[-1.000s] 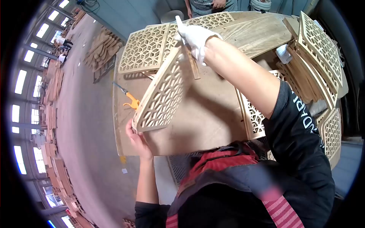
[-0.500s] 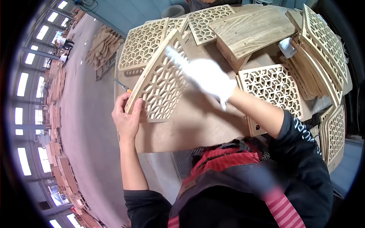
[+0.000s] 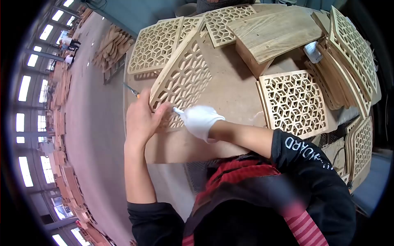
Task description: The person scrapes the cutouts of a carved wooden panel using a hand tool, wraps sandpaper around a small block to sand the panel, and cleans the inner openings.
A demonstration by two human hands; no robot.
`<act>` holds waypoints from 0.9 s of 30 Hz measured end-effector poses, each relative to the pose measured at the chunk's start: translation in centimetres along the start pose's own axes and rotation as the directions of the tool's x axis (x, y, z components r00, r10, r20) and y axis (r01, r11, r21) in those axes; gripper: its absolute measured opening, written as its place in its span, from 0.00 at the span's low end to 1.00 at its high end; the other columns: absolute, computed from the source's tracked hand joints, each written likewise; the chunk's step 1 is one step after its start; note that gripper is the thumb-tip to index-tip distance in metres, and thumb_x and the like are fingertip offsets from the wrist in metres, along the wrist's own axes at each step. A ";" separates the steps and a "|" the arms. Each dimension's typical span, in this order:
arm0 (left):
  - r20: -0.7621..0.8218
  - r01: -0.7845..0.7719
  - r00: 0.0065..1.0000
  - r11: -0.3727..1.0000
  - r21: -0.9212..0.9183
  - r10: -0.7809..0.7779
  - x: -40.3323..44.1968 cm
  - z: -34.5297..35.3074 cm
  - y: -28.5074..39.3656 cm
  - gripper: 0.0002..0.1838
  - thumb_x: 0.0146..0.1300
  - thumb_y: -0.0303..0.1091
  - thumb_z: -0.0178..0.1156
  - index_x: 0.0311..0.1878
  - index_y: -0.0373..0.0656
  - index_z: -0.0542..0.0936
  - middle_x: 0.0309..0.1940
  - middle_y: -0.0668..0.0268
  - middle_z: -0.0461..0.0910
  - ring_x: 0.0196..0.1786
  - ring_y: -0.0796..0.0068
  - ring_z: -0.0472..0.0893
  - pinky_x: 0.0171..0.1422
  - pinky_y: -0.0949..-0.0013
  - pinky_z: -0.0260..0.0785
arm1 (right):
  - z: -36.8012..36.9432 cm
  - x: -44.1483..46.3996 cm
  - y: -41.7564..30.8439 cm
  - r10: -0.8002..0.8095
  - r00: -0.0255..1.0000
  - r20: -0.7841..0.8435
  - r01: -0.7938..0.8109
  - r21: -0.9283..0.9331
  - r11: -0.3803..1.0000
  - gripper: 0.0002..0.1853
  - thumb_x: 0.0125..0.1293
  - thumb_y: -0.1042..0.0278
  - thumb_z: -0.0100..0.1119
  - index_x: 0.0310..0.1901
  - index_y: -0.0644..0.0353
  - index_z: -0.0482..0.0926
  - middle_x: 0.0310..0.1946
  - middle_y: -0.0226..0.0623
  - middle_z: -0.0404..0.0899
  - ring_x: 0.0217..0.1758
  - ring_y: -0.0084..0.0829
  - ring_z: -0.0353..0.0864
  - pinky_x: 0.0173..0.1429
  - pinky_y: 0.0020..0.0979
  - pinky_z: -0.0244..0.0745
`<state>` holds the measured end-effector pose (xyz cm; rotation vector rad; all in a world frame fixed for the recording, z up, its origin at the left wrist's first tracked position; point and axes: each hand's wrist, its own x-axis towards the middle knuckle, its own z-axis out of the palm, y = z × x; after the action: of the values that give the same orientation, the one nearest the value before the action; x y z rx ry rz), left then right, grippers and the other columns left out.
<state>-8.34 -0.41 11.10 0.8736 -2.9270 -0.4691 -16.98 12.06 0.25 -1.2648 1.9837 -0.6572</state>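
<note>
My left hand (image 3: 141, 117) is bare and grips the lower left edge of a wooden lattice panel (image 3: 184, 80), which stands tilted on its edge above the table (image 3: 230, 96). My right hand (image 3: 202, 122), in a white glove, is closed near the panel's lower part. A finger, or something thin and pale, points from the glove toward my left thumb; whether the hand holds anything is too small to tell. Behind my left hand, the tip of a tool with an orange part (image 3: 136, 94) shows at the table's left edge.
Lattice panels (image 3: 154, 47) lie at the back left, another (image 3: 227, 24) at the back. A wooden board (image 3: 275, 33) rests on a block. Stacked lattice panels (image 3: 293, 102) lie right of centre. Curved pieces (image 3: 334, 78) and more panels (image 3: 355, 53) stand at the right.
My right hand has come down from the panel's top to its lower part, near my left hand. My left hand has shifted up and left along the panel's edge, and the panel has tilted.
</note>
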 end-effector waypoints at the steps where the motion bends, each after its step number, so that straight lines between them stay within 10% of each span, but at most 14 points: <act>1: 0.000 0.000 1.000 1.000 0.024 0.000 0.1 0.1 -0.2 0.19 0.56 0.38 0.70 0.44 0.39 0.75 0.25 0.53 0.82 0.32 0.48 0.82 0.40 0.53 0.73 | -0.1 0.0 -0.3 -0.004 1.000 -0.008 0.004 0.011 1.000 0.17 0.72 0.63 0.41 0.43 0.62 0.81 0.36 0.50 0.84 0.41 0.52 0.83 0.46 0.47 0.77; 27: -0.094 -0.084 0.993 0.994 -0.064 0.078 1.3 0.2 -2.3 0.21 0.52 0.33 0.73 0.47 0.36 0.77 0.24 0.51 0.80 0.28 0.53 0.81 0.37 0.59 0.71 | 1.1 1.3 -1.7 0.028 1.000 -0.010 -0.029 -0.156 0.987 0.13 0.60 0.74 0.54 0.45 0.62 0.81 0.41 0.47 0.85 0.45 0.46 0.86 0.47 0.41 0.80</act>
<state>-8.26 -2.88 10.15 0.7449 -2.8331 -0.5056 -15.59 10.16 0.43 -1.3241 2.0894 -0.5005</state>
